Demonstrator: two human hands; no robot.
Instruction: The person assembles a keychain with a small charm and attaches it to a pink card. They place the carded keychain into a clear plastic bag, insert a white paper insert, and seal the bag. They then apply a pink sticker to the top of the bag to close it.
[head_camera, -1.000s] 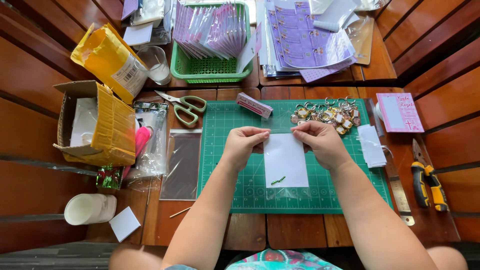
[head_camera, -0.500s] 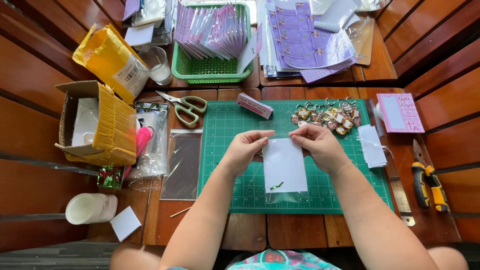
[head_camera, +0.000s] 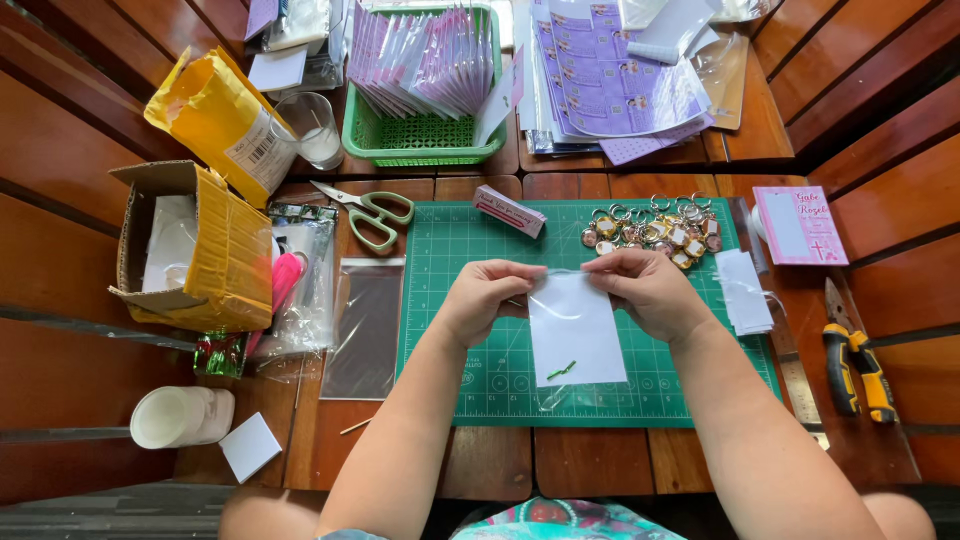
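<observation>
Meanwhile, the clear sleeve (head_camera: 575, 330) was kept pinched at its top edge by left hand (head_camera: 484, 297) and right hand (head_camera: 650, 290), only slightly shifted over the cutting mat (head_camera: 470, 340).

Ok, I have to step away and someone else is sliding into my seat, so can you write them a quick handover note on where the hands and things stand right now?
Left hand and right hand both pinch the top edge of a clear bag with a white card inside, held over the green cutting mat.
A small green bit lies near the bag's lower end.
Keyrings sit heaped at the mat's top right, a small stack of white cards just right of the mat, an empty clear bag left of it, scissors above that.
Done: card is in the bag.
Left: the bag's top looks not yet sealed; the keyring heap is untouched.
</observation>
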